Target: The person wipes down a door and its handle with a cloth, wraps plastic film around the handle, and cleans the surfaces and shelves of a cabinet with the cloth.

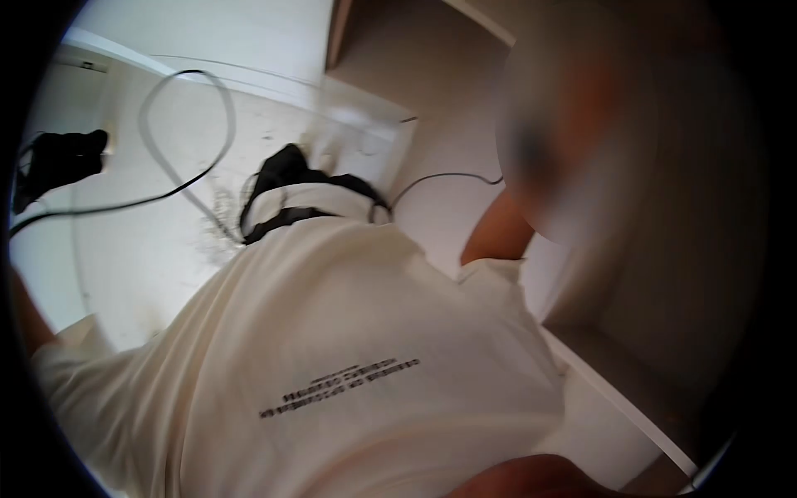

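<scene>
My own torso in a light shirt (349,307) with dark printed lettering fills the lower middle of the head view. From its right sleeve my right forearm (501,228) reaches up into a heavily blurred patch. Reddish and dark shapes show in that patch, but my right hand's fingers and anything they hold cannot be made out. Only a bit of my left arm (29,314) shows at the left edge, with the hand out of frame. Beyond the shirt hem lies black and white material (311,199).
A dark cable (124,206) runs in from the left and loops over the pale floor (149,266). A black object (66,162) lies at the far left. A thinner cable (448,175) is at the centre right. Pale panels (618,386) with edges stand along the right.
</scene>
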The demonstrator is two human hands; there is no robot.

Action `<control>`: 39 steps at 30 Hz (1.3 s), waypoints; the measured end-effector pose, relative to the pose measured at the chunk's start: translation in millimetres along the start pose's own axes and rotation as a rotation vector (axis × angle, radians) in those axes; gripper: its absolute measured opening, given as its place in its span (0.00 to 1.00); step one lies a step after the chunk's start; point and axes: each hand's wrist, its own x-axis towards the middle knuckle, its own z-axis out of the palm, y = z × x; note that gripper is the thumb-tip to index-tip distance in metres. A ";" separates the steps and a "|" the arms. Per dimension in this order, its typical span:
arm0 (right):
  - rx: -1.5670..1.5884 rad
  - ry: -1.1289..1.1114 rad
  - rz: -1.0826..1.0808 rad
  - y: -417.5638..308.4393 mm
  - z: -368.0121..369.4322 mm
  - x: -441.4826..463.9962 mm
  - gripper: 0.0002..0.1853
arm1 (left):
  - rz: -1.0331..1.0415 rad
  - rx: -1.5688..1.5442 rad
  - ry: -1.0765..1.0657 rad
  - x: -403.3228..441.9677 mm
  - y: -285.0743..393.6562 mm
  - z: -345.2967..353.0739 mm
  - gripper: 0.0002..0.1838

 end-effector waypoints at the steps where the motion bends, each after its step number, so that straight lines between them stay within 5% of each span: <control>1: 0.006 0.003 -0.001 9.3 -2.5 5.3 0.31 | 0.054 0.135 -0.107 7.8 52.5 -0.2 0.27; 6: -0.007 -0.014 -0.025 28.6 -0.9 20.1 0.30 | 0.386 0.673 -0.430 71.6 254.2 1.0 0.30; 8: -0.019 -0.034 -0.057 27.9 -0.2 25.9 0.30 | 0.410 0.549 -0.446 86.8 272.0 5.6 0.30; 13: -0.118 -0.034 -0.136 33.5 5.0 33.5 0.29 | 0.408 0.434 -0.433 78.9 263.9 10.2 0.29; 18: 0.061 -0.190 0.090 3.4 -7.0 25.4 0.34 | 0.434 0.364 -0.444 57.3 257.9 20.3 0.28; 29: 0.096 -0.169 -0.455 -72.5 56.6 31.2 0.33 | 0.293 -0.053 -0.265 44.0 186.4 11.2 0.25; 32: 0.147 -0.234 -0.051 -30.0 26.4 -2.4 0.31 | 0.212 -0.244 -0.160 -0.9 177.1 -19.5 0.25; 33: 0.124 -0.089 -0.155 -7.7 28.8 12.9 0.31 | 0.190 -0.327 -0.134 -6.2 166.6 -22.1 0.24; 35: 0.095 -0.110 0.106 0.8 -2.8 10.6 0.32 | 0.151 -0.493 -0.081 -20.9 148.9 -29.8 0.24; 39: -0.226 -0.055 0.139 41.9 -12.5 -4.4 0.34 | 0.083 -0.812 0.031 -33.5 106.1 -51.1 0.23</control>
